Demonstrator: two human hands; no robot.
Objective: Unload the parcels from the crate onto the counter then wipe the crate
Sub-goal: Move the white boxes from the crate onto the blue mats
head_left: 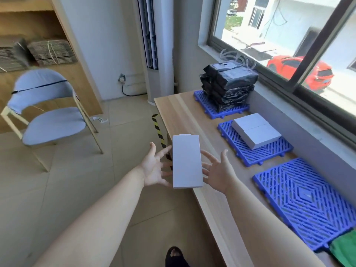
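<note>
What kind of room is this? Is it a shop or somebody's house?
Probably a small parcel-packing or stock room, not a home. Black wrapped parcels are stacked on a blue grid mat on a long wooden counter, and bundles of flattened cardboard sit on a shelf. Both hands are around a white box.

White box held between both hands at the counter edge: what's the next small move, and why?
Probably carry the white box forward and right and set it on the middle blue mat, beside the white boxes already there. The left hand and right hand hold it with spread fingers; the black parcels fill the far mat, so like seems grouped with like.
</note>
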